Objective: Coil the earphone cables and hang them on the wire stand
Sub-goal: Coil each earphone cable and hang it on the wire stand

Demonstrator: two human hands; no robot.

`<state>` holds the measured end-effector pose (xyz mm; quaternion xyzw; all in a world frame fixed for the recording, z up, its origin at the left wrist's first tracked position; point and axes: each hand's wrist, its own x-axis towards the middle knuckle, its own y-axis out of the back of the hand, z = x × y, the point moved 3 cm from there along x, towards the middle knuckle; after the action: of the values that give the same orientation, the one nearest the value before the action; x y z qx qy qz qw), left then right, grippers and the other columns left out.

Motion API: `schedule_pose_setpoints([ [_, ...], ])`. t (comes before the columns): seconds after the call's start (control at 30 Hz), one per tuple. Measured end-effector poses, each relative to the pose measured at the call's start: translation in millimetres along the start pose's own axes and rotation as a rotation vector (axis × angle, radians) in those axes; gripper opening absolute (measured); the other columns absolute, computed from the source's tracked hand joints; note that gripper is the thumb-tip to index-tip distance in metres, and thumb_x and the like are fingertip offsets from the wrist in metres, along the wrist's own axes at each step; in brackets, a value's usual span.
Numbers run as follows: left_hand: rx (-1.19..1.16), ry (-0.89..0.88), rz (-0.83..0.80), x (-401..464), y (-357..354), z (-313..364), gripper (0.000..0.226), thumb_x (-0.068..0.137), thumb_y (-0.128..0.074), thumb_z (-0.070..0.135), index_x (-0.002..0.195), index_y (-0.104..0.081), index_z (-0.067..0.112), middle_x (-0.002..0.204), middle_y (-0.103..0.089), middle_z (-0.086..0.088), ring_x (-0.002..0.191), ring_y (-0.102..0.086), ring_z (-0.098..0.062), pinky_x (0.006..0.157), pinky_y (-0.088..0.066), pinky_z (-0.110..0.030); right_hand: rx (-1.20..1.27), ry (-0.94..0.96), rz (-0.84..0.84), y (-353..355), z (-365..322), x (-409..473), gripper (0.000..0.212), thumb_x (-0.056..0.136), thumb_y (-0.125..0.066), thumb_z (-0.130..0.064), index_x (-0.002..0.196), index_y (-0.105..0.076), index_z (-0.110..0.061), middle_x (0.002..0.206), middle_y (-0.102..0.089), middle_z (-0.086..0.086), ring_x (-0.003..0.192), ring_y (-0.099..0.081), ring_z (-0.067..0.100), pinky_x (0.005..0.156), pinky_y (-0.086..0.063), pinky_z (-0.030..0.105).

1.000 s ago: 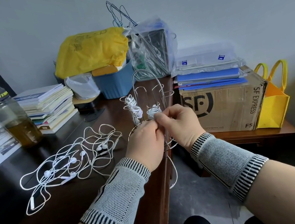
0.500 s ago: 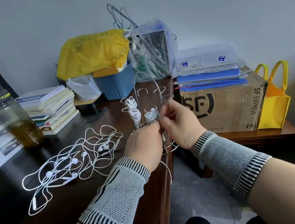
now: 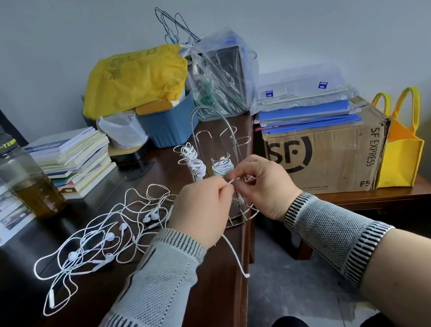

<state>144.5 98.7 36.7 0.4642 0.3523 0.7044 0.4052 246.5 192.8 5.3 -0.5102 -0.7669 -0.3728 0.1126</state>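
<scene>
From the head view, both hands meet just in front of the wire stand, which sits at the desk edge, centre of the scene. The left hand has its grip pinched on a white earphone cable, and the right hand pinches the same short stretch from the other side; whether a coil is forming under the fingers is hard to tell. A loose tail of that cable hangs below the left hand, over the desk edge. Two coiled bundles already hang on the stand. A tangle of loose earphones lies to the left on the desk. The dangling tail could snag the stand's base ring and tip it off the edge, or the loops could spring apart if either pinch slackens.
</scene>
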Motion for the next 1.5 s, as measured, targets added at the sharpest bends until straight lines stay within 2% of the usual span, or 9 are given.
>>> schedule_pose_setpoints([
  [0.13,-0.238,-0.007,-0.04,6,14,-7,0.021,0.098,-0.052,0.031,0.084,-0.066,0.025,0.057,-0.051,0.002,0.053,-0.044,-0.009,0.057,-0.036,-0.033,0.097,-0.067,0.028,1,3,-1,0.007,0.087,-0.068,-0.016,0.084,-0.069,-0.022,0.087,-0.066,-0.005,0.078,-0.061,0.007,0.077,-0.05,0.021],
  [0.37,-0.3,0.085,0.294,29,28,0,0.036,0.099,-0.047,0.033,0.074,-0.067,0.016,0.061,-0.059,0.008,0.064,-0.056,-0.016,0.062,-0.041,-0.03,0.342,-0.197,0.078,3,1,3,0.015,0.089,-0.066,-0.013,0.076,-0.065,-0.02,0.071,-0.065,-0.009,0.059,-0.056,-0.006,0.064,-0.047,0.013],
  [0.47,-0.165,0.215,0.25,45,20,-8,0.049,0.102,-0.036,0.034,0.079,-0.07,0.008,0.076,-0.069,-0.004,0.077,-0.063,-0.024,0.075,-0.051,-0.036,0.365,-0.312,0.127,2,4,5,0.015,0.09,-0.065,-0.021,0.076,-0.069,-0.017,0.075,-0.071,0.0,0.068,-0.063,0.006,0.073,-0.055,0.027],
  [0.63,-0.065,0.333,0.083,47,4,-20,0.053,0.098,-0.032,0.042,0.079,-0.07,0.009,0.074,-0.073,-0.007,0.076,-0.068,-0.027,0.079,-0.056,-0.041,0.258,-0.408,0.164,4,1,12,0.036,0.092,-0.059,-0.032,0.077,-0.069,-0.001,0.079,-0.071,0.019,0.062,-0.057,0.018,0.064,-0.053,0.038],
  [0.87,-0.615,0.482,0.04,34,-5,-20,0.038,0.102,-0.037,0.017,0.072,-0.056,0.005,0.083,-0.073,-0.011,0.071,-0.073,-0.017,0.057,-0.055,-0.028,0.191,-0.484,0.223,1,0,15,0.046,0.085,-0.06,-0.034,0.073,-0.065,0.01,0.06,-0.058,0.016,0.054,-0.046,0.02,0.056,-0.044,0.034],
  [1.03,-0.833,0.475,0.056,19,-15,-21,0.039,0.092,-0.039,0.006,0.056,-0.053,0.004,0.09,-0.075,-0.011,0.078,-0.074,-0.015,0.07,-0.059,-0.031,0.132,-0.468,0.242,4,2,16,0.04,0.085,-0.061,-0.033,0.069,-0.067,0.003,0.071,-0.068,0.021,0.053,-0.05,0.017,0.059,-0.05,0.035],
  [1.13,-0.652,0.324,0.094,10,-19,-26,0.048,0.088,-0.045,0.012,0.042,-0.056,0.014,0.078,-0.075,-0.005,0.073,-0.072,-0.012,0.078,-0.058,-0.031,0.178,-0.456,0.237,4,4,14,0.04,0.084,-0.062,-0.032,0.068,-0.065,0.005,0.067,-0.066,0.021,0.052,-0.048,0.017,0.057,-0.047,0.035],
  [1.27,-0.343,0.08,0.073,-1,-21,-13,0.041,0.099,-0.047,0.022,0.061,-0.059,0.013,0.055,-0.054,0.009,0.05,-0.048,-0.005,0.056,-0.033,-0.023,0.322,-0.394,0.216,5,3,5,0.025,0.086,-0.064,-0.019,0.07,-0.063,0.0,0.07,-0.07,0.013,0.06,-0.059,0.012,0.062,-0.049,0.022],
  [1.5,-0.13,-0.078,-0.036,-1,-34,0,0.032,0.103,-0.034,0.023,0.119,-0.06,0.016,0.129,-0.054,0.01,0.105,-0.058,-0.022,0.092,-0.049,-0.039,0.313,-0.335,0.016,3,-6,-2,0.031,0.085,-0.07,-0.026,0.057,-0.063,-0.014,0.05,-0.057,-0.004,0.046,-0.049,0.005,0.051,-0.045,0.018],
])
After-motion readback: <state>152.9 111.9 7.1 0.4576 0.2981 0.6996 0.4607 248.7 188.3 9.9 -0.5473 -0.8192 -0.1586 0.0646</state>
